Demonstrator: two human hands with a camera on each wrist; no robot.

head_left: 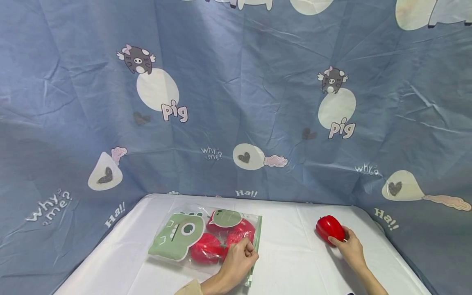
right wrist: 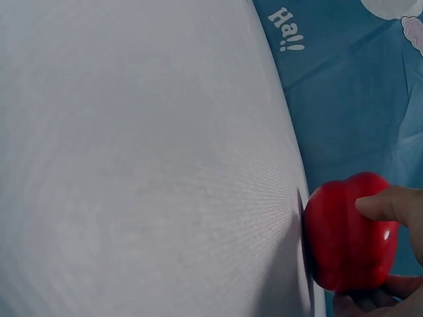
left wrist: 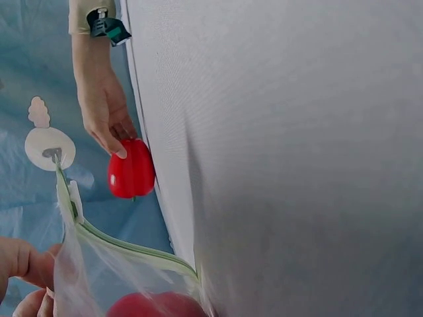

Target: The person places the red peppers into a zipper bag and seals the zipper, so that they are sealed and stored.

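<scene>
A clear zip bag (head_left: 236,219) with a green cartoon dinosaur print lies on the table, several red bell peppers (head_left: 206,248) inside it. My left hand (head_left: 237,260) pinches the upper layer of the bag near its green zip edge, and in the left wrist view the bag's mouth (left wrist: 132,249) gapes beneath a white slider. Over at the right side, my right hand (head_left: 350,248) grips a single red bell pepper (head_left: 329,229), thumb on one side and fingers around the other. In the right wrist view this bell pepper (right wrist: 347,231) is close over the white cloth.
A white cloth covers the table (head_left: 291,254), with rounded far corners. Behind and beside it hangs a blue curtain (head_left: 221,102) printed with pigs, hearts and words. White tabletop lies between the bag and the right hand.
</scene>
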